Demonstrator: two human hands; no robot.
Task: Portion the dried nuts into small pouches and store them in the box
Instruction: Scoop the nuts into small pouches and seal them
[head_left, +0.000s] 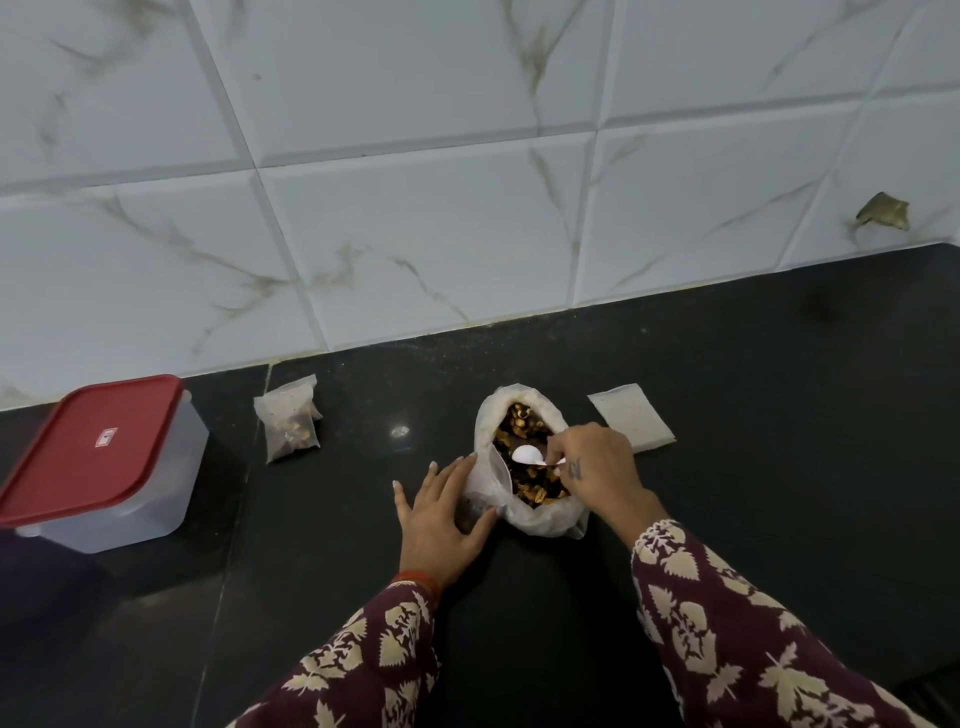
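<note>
An open white bag of dried nuts (522, 421) sits on the black counter (727, 395). My right hand (597, 470) holds a small white spoon (527, 455) over the nuts inside the bag. My left hand (441, 514) holds a small clear pouch (485, 486) upright against the bag's left side. Two filled pouches (291, 423) lie to the left near the wall. A clear box with a red lid (93, 452) stands shut at the far left.
A flat stack of empty pouches (631, 418) lies right of the bag. The white tiled wall (415, 208) runs along the back of the counter. Patterned maroon sleeves cover both forearms.
</note>
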